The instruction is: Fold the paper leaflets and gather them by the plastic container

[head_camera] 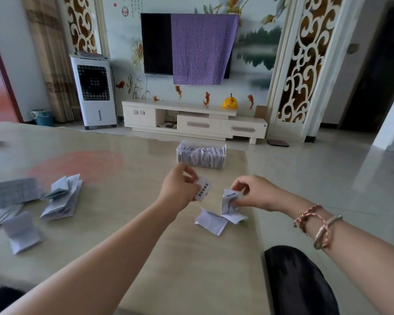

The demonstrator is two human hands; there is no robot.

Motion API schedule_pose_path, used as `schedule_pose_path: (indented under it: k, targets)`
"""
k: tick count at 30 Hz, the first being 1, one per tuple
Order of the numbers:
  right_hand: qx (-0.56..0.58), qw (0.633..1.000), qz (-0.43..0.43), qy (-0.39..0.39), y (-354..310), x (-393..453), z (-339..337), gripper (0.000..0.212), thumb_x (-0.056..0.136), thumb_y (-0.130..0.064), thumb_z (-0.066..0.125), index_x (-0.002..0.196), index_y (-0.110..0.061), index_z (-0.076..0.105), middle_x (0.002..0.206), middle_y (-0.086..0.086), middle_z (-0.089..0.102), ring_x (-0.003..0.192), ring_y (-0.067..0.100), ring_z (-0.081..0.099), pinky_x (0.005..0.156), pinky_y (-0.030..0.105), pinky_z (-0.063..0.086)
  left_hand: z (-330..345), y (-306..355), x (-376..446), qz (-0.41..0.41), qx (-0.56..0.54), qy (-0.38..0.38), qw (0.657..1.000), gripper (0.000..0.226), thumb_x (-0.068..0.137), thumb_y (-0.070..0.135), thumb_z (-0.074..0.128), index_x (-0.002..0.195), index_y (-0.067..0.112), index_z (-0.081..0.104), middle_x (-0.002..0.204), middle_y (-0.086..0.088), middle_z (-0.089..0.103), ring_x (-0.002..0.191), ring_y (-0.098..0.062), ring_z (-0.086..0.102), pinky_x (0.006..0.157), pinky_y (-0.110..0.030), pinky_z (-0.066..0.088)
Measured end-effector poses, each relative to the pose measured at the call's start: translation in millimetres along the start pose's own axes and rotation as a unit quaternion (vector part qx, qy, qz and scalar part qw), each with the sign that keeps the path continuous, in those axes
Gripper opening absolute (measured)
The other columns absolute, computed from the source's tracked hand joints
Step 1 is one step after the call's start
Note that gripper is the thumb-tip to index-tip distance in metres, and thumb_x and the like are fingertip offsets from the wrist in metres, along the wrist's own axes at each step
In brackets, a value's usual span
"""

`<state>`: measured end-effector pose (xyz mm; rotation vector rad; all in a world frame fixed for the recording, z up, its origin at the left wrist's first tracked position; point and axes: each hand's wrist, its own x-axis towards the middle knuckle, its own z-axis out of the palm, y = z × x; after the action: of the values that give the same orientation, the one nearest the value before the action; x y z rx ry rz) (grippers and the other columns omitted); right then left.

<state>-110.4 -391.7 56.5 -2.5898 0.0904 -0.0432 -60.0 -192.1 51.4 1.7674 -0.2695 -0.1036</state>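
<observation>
My left hand (180,186) pinches a small folded white leaflet (203,188) with black print, held above the table. My right hand (251,192) pinches a second, partly crumpled leaflet (228,201) just to its right. Under both lie folded leaflets (213,221) on the beige table (191,264). A clear plastic container (201,155) packed with folded leaflets stands at the table's far edge, beyond both hands. More loose leaflets (63,197) and a grey printed sheet (17,191) lie at the table's left.
A folded sheet (23,233) lies near the left front. My dark-clothed knee (298,280) is at the table's right edge. Across the tiled floor stand a TV cabinet (193,120), a white air cooler (93,92) and a cloth-draped TV (189,45).
</observation>
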Motion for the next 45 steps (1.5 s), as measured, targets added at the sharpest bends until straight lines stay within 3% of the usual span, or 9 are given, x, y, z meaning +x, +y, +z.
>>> schedule_pose_path:
  k: [6,13,19,26,32,37,40,43,45]
  targets:
    - [0.218,0.963,-0.055,0.146,-10,13,-11,0.005,0.08,-0.005,0.073,0.084,-0.005,0.069,0.071,0.002,0.063,0.061,0.005,0.056,0.064,0.016,0.043,-4,0,6,0.025,0.038,0.043,0.998,0.031,0.086,-0.003,0.05,0.075,0.02,0.067,0.094,-0.005,0.066,0.086,-0.025,0.067,0.077,-0.045,0.058]
    - [0.411,0.909,-0.012,0.071,-59,28,1,0.012,0.08,-0.008,0.071,0.086,-0.017,0.067,0.07,-0.004,0.068,0.063,0.007,0.059,0.053,0.023,0.026,-23,9,0,0.028,-0.128,-0.043,0.99,0.029,0.088,0.009,0.064,0.117,0.011,0.064,0.118,-0.009,0.063,0.1,-0.019,0.067,0.085,-0.032,0.057]
    - [0.349,0.935,-0.048,0.027,-90,34,20,0.011,0.08,-0.008,0.071,0.078,-0.019,0.069,0.065,-0.009,0.066,0.067,0.007,0.055,0.061,0.021,0.03,-55,7,-10,0.041,-0.11,-0.037,0.992,0.029,0.085,0.013,0.07,0.113,0.013,0.065,0.114,-0.006,0.066,0.1,-0.02,0.067,0.087,-0.033,0.057]
    - [0.316,0.945,-0.081,0.016,-105,34,26,0.02,0.085,-0.014,0.069,0.105,-0.01,0.066,0.093,0.002,0.07,0.078,0.009,0.064,0.06,0.016,0.039,-77,1,-12,0.013,-0.108,0.07,0.992,0.029,0.082,-0.008,0.064,0.101,0.007,0.049,0.092,-0.017,0.065,0.08,-0.027,0.068,0.067,-0.034,0.06]
    - [-0.09,0.991,0.013,-0.098,-82,7,23,0.047,0.073,-0.048,0.077,0.104,-0.02,0.056,0.095,-0.008,0.058,0.087,0.01,0.057,0.07,0.024,0.047,-79,-14,-5,0.007,-0.043,0.097,0.994,0.016,0.085,-0.009,0.058,0.08,0.006,0.06,0.088,-0.015,0.064,0.079,-0.027,0.066,0.063,-0.028,0.06]
    - [-0.198,0.98,-0.022,-0.023,-74,-6,34,0.003,0.081,-0.015,0.062,0.081,-0.019,0.062,0.084,-0.002,0.065,0.078,0.016,0.06,0.057,0.024,0.043,-77,-26,-13,0.006,-0.026,0.099,0.995,0.019,0.085,-0.008,0.056,0.088,0.004,0.07,0.098,-0.012,0.065,0.078,-0.022,0.066,0.062,-0.024,0.059]
    - [0.018,0.997,-0.045,0.057,-82,-1,35,0.016,0.082,-0.006,0.066,0.072,-0.017,0.062,0.069,-0.003,0.061,0.066,0.014,0.06,0.055,0.023,0.048,-84,-30,-21,0.006,-0.031,0.115,0.993,0.013,0.088,-0.002,0.058,0.089,0.006,0.069,0.1,-0.014,0.066,0.076,-0.021,0.066,0.066,-0.026,0.06]
    - [0.376,0.926,-0.027,0.025,-114,4,44,0.013,0.084,0.0,0.067,0.08,-0.011,0.061,0.074,0.002,0.062,0.064,0.011,0.059,0.055,0.02,0.052,-100,-31,-32,0.008,-0.053,0.111,0.992,0.014,0.091,0.015,0.063,0.097,0.003,0.069,0.1,-0.016,0.066,0.077,-0.018,0.065,0.068,-0.028,0.06]
    - [0.441,0.898,-0.008,0.013,-135,14,61,0.012,0.084,-0.001,0.065,0.082,-0.01,0.059,0.073,0.003,0.063,0.064,0.011,0.058,0.058,0.02,0.049,-111,-32,-40,0.008,-0.071,0.104,0.992,0.023,0.09,0.026,0.065,0.096,0.004,0.07,0.094,-0.015,0.067,0.078,-0.018,0.066,0.069,-0.03,0.06]
